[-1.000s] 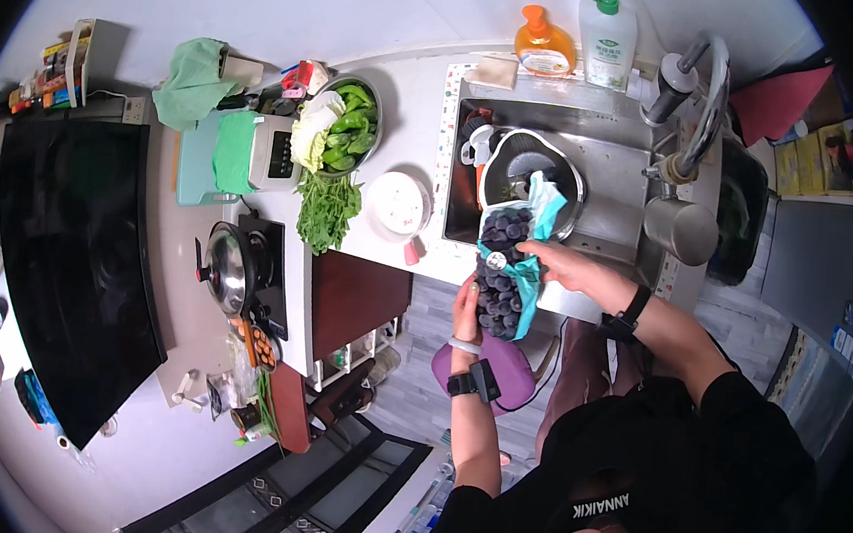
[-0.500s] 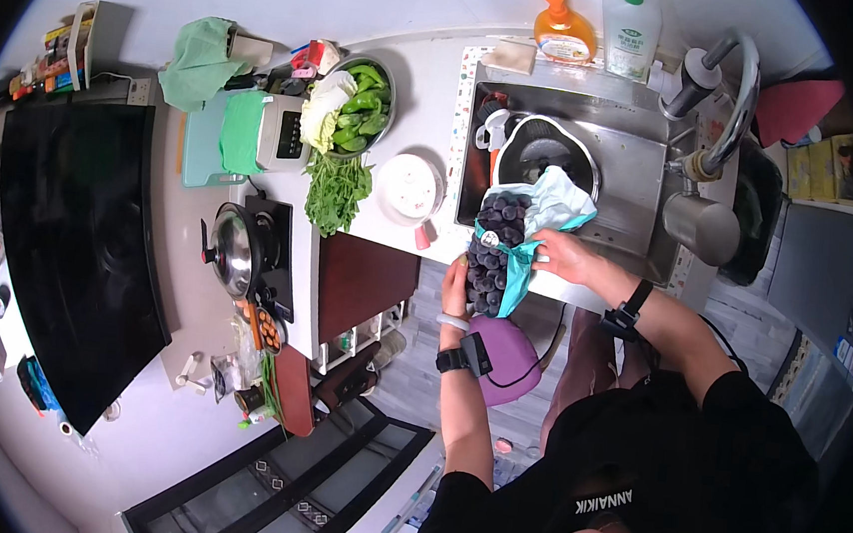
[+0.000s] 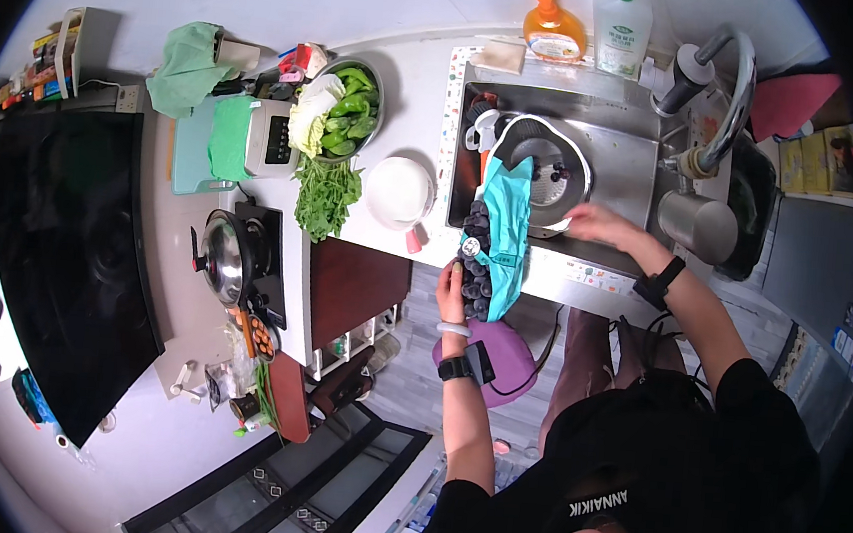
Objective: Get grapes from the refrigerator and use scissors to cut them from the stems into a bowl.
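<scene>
My left hand [image 3: 452,287] is closed round the near left side of a bunch of dark purple grapes [image 3: 476,282], holding it at the sink's front edge. A teal bag [image 3: 506,218] lies along the right side of the bunch, and its far end reaches over the rim of a round basin [image 3: 585,184] in the sink. A few loose dark grapes [image 3: 559,171] sit inside that basin. My right hand [image 3: 602,224] is apart from the bag, over the sink's near edge beside the basin, its fingers stretched toward the left and holding nothing.
The steel sink [image 3: 628,152] has a curved faucet [image 3: 740,101] at its right. Soap bottles [image 3: 555,31] stand behind it. Left on the counter are a white bowl [image 3: 399,192] with a pink handle, leafy greens [image 3: 326,202] and a bowl of green peppers [image 3: 356,116].
My right hand has let go of the bag and moved right. The bag now stretches out straight over the basin's rim, and the loose grapes in the basin have come into view.
</scene>
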{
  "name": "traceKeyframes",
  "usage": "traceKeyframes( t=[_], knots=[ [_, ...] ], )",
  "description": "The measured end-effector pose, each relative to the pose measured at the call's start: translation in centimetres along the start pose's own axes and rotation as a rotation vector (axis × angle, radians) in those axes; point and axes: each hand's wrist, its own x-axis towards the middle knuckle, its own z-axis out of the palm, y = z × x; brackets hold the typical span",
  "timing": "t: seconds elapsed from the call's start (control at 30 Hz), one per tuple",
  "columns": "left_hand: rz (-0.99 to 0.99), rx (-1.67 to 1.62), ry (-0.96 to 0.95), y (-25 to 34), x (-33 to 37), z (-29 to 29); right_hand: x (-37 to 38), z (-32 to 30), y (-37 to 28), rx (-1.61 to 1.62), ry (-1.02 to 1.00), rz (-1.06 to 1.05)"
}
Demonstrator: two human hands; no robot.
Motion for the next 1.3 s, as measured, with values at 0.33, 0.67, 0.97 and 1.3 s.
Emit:
traceKeyframes(
  t=[0.33,0.67,0.97,1.3],
  knots=[
    [-0.178,-0.307,0.213,-4.2,0.7,-2.5,9.7,-3.6,6.6,-0.245,0.64,0.037],
    [-0.287,-0.548,0.187,-4.8,-0.7,-2.3,7.4,-2.9,5.9,-0.222,0.712,0.012],
    [-0.375,-0.694,0.107,-7.8,-0.1,-3.2,4.8,-4.0,6.4,-0.118,0.744,0.053],
    [-0.496,-0.327,0.255,-14.5,-8.0,-2.8,4.0,-7.8,8.1,-0.298,0.861,-0.168]
  ],
)
